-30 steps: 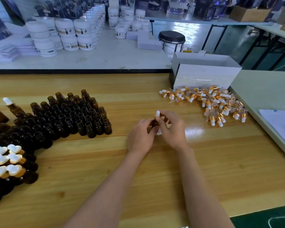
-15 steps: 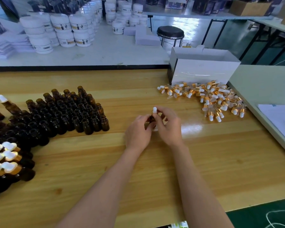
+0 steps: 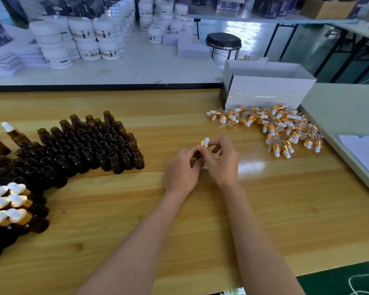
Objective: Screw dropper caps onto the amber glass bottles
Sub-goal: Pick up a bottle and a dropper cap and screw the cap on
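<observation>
Wooden table (image 3: 264, 209) lies under both your hands, which meet near its middle. Your left hand (image 3: 180, 171) curls round a bottle (image 3: 198, 155), which is mostly hidden between palm and fingers. Your right hand (image 3: 222, 165) pinches the cap (image 3: 205, 142) at the bottle's neck with thumb and forefinger, the other fingers loosely bent. The cap's white bulb sticks up above your fingertips. How far down the cap sits cannot be told.

Left of your left hand, open bottles (image 3: 90, 145) stand in a tight cluster, with capped bottles (image 3: 6, 201) further left and nearer you. Beyond your right hand and to its right, loose caps (image 3: 281, 128) lie heaped against a white box (image 3: 268, 92). Well beyond both hands are white jars (image 3: 81, 39) and a stool (image 3: 223, 40).
</observation>
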